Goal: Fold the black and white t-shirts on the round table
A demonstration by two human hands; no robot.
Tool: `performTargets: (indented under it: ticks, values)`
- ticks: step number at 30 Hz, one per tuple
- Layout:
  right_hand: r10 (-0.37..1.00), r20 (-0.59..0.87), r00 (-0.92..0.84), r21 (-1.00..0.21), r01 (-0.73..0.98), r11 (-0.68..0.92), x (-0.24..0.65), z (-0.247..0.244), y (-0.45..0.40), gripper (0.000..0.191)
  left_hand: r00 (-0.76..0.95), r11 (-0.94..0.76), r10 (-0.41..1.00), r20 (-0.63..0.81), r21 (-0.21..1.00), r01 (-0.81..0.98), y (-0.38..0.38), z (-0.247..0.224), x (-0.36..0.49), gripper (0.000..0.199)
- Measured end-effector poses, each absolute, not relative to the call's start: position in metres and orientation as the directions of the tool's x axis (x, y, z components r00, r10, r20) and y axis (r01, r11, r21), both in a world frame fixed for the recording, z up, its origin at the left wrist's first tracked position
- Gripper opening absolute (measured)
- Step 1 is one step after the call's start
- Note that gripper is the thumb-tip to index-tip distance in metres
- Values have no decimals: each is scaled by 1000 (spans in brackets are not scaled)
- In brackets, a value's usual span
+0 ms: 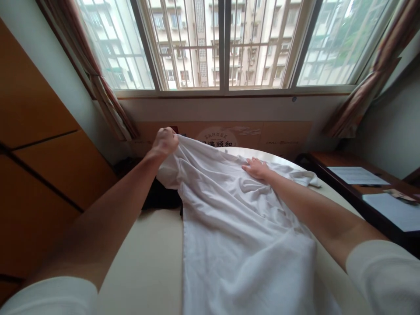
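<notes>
A white T-shirt (pixel 226 218) is spread across a pale round-edged table, with its hem toward me and many creases across its upper part. My left hand (pixel 166 141) is closed on the shirt near its far left shoulder and lifts that part above the surface, pulling the cloth taut. Lying on the upper middle of the shirt is my right hand (pixel 256 168), palm down with fingers stretched over the fabric. One sleeve end reaches past it to the right. Under the lifted left sleeve, a black item (pixel 160 194) shows in part; its kind is hidden.
The pale table (pixel 141 262) has a curved far edge. Left stands a wooden cabinet (pixel 59 166). A dark wooden desk (pixel 357 197) with papers (pixel 357 175) is on the right. Behind the table are a printed cardboard panel (pixel 282 131), curtains (pixel 105 96) and a barred window.
</notes>
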State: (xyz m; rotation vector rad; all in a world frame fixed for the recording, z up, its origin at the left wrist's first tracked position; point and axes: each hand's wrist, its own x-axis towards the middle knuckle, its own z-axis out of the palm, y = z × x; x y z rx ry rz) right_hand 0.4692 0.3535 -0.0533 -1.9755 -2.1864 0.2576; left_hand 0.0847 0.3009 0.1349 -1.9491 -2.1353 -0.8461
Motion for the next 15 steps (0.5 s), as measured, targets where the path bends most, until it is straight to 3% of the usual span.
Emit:
performTargets:
  ticks: [4, 7, 11, 15]
  values:
    - [998, 4, -58, -270, 961, 57, 461, -51, 353, 88, -266, 22, 797, 543, 414, 910, 320, 149, 92, 26]
    - [999, -29, -22, -272, 962, 14, 457, -49, 356, 94, -338, 56, 810, 479, 510, 858, 334, 140, 91, 32]
    - [998, -61, 1, -262, 965, -17, 461, -49, 359, 92, -273, 56, 899, 341, 529, 847, 341, 106, 84, 61]
    - [998, -65, 0, -255, 967, -16, 468, -50, 361, 90, -204, 29, 940, 275, 530, 847, 335, 68, 67, 62]
